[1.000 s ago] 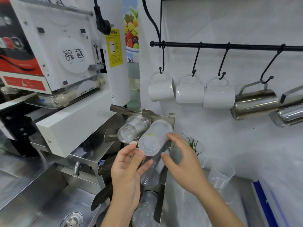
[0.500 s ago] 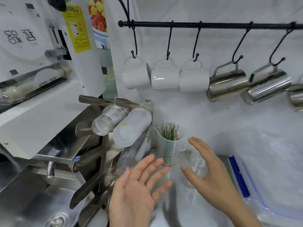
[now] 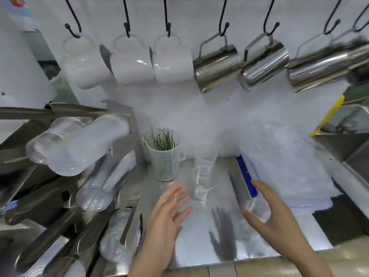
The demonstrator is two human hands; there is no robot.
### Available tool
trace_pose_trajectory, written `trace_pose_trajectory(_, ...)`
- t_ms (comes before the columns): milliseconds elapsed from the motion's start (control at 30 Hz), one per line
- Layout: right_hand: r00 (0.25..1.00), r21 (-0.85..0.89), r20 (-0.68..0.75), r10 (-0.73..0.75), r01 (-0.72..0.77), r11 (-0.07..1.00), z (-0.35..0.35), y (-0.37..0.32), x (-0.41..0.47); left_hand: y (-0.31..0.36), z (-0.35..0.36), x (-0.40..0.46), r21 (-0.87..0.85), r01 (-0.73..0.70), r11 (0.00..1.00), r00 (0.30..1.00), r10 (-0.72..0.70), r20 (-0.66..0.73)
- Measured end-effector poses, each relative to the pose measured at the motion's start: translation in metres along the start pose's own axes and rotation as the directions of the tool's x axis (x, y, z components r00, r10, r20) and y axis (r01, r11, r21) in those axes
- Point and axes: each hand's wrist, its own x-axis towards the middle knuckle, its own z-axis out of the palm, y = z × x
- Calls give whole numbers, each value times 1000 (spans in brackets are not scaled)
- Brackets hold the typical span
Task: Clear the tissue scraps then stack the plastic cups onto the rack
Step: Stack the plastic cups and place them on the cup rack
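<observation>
The brushed steel counter [image 3: 199, 236] runs across the near side, its sheen blurred; on its left stands the slanted stainless steel rack [image 3: 60, 232], and I count four holders showing stacked plastic cups lying on their sides: a clear stack [image 3: 52, 138] at the top, a frosted white stack [image 3: 87, 144] just beside it, a clear ribbed stack [image 3: 103, 184] below, and another clear stack [image 3: 117, 236] lowest. At the back right lies one large clear plastic zip bag with a blue strip [image 3: 283, 160], spread flat against the white wall. Above, seven black hooks show; three white ceramic mugs [image 3: 131, 66] hang in a row, and to their right three shiny steel pitchers [image 3: 217, 70], the last one smeared by blur. One translucent measuring jug holding green grass-like stalks [image 3: 165, 156] stands near the rack. Just right of it stand two clear plastic cups upright on the counter, a taller one [image 3: 205, 162] behind and a shorter one [image 3: 201, 182] in front, close enough that I cannot tell whether they touch. The right hand [image 3: 273, 214] is curled round a third small clear plastic cup [image 3: 257, 208], thumb below and fingers above; the left hand [image 3: 167, 212] hovers flat with fingers spread, holding nothing, just beside the shorter cup.
</observation>
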Motion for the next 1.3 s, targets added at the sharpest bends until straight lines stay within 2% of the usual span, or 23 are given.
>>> trace_pose_trajectory(167,994,-5,-2,105,-105,994,-3,37,-7,-22,7,19,183,-39,982,998,48,-40)
trace_pose_trajectory(467,988,-62,66,141,-137,989,4,77,-3,-59,14,71,449,-117,886,979,179,-99)
trace_pose_trajectory(567,986,-154,88,138,-124,980,8,83,-2,-72,24,87,588,-127,799,969,227,-101)
trace_pose_trajectory(733,992,-196,43,118,-107,975,7,76,-5,-76,33,110,796,-143,589,952,301,-51)
trace_pose_trajectory(933,990,-211,91,104,-83,974,15,100,16,-93,42,147,885,-82,459,956,288,-60)
trace_pose_trajectory(1067,984,-215,113,137,-110,970,20,104,10,-98,38,152,889,-104,446,958,286,-32)
trace_pose_trajectory(1300,992,-144,87,95,-82,986,22,103,13,-101,39,149,883,-180,434,952,302,46)
